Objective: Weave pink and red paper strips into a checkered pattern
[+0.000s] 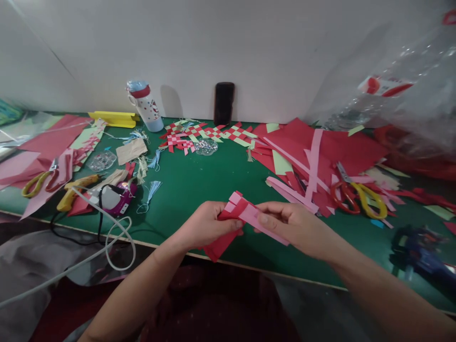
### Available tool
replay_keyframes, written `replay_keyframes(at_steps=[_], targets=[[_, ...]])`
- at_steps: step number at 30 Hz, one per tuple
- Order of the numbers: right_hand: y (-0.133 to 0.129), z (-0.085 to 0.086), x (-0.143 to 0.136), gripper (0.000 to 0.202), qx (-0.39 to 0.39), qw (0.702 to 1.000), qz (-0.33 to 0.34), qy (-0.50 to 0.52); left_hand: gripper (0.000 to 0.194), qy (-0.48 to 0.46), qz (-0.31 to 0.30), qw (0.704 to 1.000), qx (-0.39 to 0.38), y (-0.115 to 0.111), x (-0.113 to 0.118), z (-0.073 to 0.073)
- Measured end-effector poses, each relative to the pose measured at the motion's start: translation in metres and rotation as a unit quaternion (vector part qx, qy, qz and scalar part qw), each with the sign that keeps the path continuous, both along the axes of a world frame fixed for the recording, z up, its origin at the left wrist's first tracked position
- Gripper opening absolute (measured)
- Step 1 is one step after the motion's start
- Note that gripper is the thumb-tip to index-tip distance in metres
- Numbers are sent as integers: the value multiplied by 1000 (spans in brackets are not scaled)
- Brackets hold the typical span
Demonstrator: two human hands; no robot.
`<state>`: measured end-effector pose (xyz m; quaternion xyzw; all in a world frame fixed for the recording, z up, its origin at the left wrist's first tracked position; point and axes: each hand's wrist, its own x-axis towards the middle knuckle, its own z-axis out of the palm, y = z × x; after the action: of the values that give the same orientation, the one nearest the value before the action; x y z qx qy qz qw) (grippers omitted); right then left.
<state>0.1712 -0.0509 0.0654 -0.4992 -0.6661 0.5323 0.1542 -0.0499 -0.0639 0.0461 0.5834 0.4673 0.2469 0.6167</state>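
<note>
One pink strip (270, 227) and several red strips (221, 244) of paper cross each other in the head view, held above the near side of the green table (203, 178), in the middle between the two arms. The pink strip's long axis slants from upper left to lower right, with its free end pointing past the right hand (294, 225). The red strips run the other way, their tail pointing down and left toward the table's front edge. The left hand (210, 225) is closed in a pinch on the red strips near the crossing, thumb on top. The right hand has the pink strip between its thumb and bent fingers, the gap nearly closed.

Most of the left fingers are hidden under the paper, and how the layers pass over and under each other is hard to make out. A dark blue object (425, 256) at the right edge is blurred and cut off.

A clear dish (206, 147) near the wall holds small shiny beads; a second clear tray (101, 161), at left, has contents too small to tell. The white drink bottle (147, 107) has its lid on, so its inside cannot be seen. At far right, a large clear plastic bag (423, 90) partly covers something red, whose shape is unclear.
</note>
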Motion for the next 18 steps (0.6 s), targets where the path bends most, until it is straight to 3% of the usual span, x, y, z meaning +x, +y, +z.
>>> replay_keyframes(at_steps=[10,14,18], targets=[[2,-13,-5,31,-47,999,-13,-10,29,-89,-8,991,-99,-3,-1,-24],[3,-13,-6,32,-41,998,32,-24,37,-124,-59,983,-123,-4,-3,-23],[5,-14,-7,38,-21,996,63,-57,49,-137,-32,973,-184,-8,-3,-31]])
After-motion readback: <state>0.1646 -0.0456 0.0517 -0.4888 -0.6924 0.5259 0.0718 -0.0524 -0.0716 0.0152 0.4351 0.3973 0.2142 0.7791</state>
